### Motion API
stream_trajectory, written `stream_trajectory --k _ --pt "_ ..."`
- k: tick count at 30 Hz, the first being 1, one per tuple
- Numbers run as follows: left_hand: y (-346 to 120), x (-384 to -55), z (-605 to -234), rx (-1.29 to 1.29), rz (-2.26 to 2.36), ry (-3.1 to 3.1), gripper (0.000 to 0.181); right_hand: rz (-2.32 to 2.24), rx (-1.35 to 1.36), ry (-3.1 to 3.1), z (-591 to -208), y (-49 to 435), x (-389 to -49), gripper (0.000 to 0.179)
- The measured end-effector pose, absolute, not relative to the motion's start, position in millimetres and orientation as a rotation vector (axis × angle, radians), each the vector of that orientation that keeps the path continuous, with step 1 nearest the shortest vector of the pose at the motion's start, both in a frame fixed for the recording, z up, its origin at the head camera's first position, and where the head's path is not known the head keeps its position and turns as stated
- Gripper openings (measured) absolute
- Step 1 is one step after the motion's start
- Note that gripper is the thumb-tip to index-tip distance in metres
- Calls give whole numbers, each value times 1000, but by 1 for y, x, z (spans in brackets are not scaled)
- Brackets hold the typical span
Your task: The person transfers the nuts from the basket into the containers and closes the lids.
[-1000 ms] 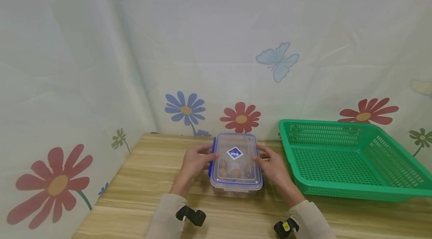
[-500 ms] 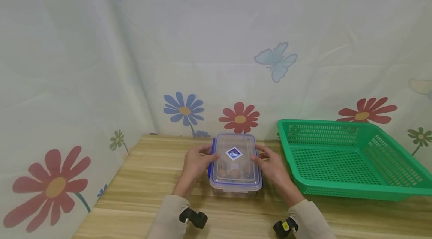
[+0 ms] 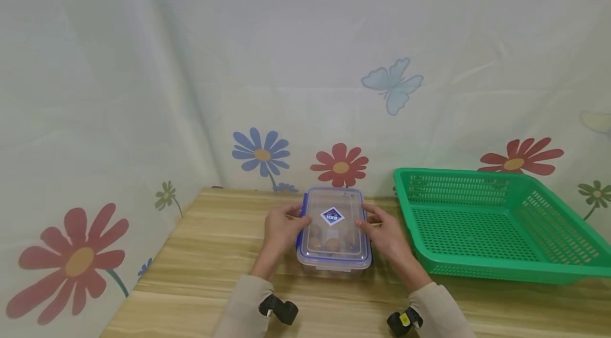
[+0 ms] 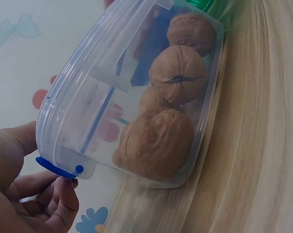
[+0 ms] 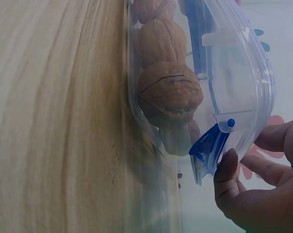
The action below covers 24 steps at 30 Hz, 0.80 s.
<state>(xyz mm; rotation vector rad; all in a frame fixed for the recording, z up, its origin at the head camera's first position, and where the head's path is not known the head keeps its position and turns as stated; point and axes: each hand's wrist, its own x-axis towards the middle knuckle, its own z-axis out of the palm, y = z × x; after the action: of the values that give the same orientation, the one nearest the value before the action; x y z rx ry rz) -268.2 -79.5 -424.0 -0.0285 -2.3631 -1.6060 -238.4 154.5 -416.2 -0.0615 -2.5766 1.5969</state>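
Note:
A clear plastic food container [image 3: 329,263] with a blue-trimmed lid [image 3: 332,200] stands on the table. Inside lie several walnuts [image 4: 178,73]. My left hand [image 3: 281,226] pinches its left edge, the thumb on the lid's rim and curled fingers under the blue side latch [image 4: 56,167], which sticks outward. At the opposite edge, my right hand [image 3: 387,232] has its thumb on the lid and its fingertips against the other blue latch [image 5: 212,145], which slants away from the container wall. The head view hides most of the fingers under the rim.
A green perforated plastic basket [image 3: 477,266] stands on the wooden table [image 3: 205,253] to the right, close to my right hand. Behind the table hangs a pale curtain [image 3: 286,62] printed with flowers and a butterfly.
My left hand and forearm have shifted slightly to the right and turned a little at the left latch. The right hand and the container look almost unmoved.

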Motion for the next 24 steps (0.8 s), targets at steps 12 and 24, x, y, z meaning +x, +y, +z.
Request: stream_trajectory --k 12,24 --pt "-79 -269 -421 40 -1599 -2411 37 1630 -30 -2517 -423 156 -241 47" --pt "-86 -272 -421 92 -1618 -2409 38 1749 -121 -2518 -429 151 -244 60"
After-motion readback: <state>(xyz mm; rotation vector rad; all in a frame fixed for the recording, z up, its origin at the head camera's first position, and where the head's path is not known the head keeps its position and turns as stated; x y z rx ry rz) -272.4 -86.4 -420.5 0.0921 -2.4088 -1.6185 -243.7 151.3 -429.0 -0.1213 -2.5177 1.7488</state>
